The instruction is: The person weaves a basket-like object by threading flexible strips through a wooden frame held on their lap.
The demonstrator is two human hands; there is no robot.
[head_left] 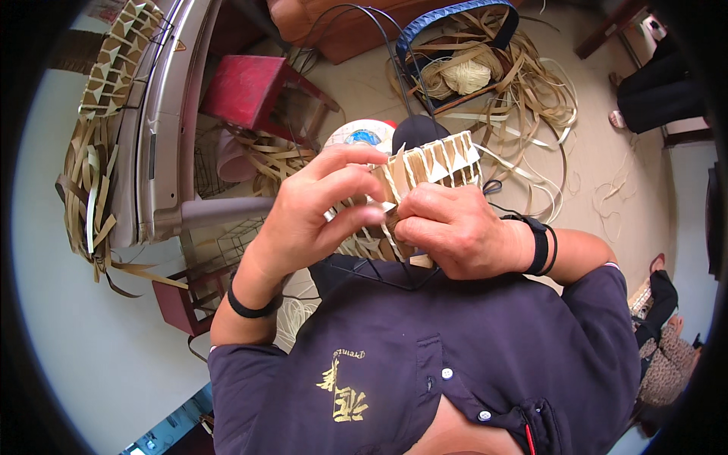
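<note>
In front of my chest is a woven piece (441, 161) of tan and cream flat strips and twisted cord, worked over a black wire frame (364, 274). My right hand (455, 227) is closed, its curled fingers pinching at the near side of the weave; the pinched strip is mostly hidden. On the other side, my left hand (322, 201) has its fingers bent and apart, with thumb and fingertips close beside a pale strip end. Whether those fingertips touch the strip I cannot tell.
Loose strips (531, 91) and a cord ball (466, 74) lie around a blue-rimmed basket on the floor. A red stool (246, 91) stands left, near a grey metal table (163, 114) with hanging strips (87, 189). Other people (660, 91) are at the right.
</note>
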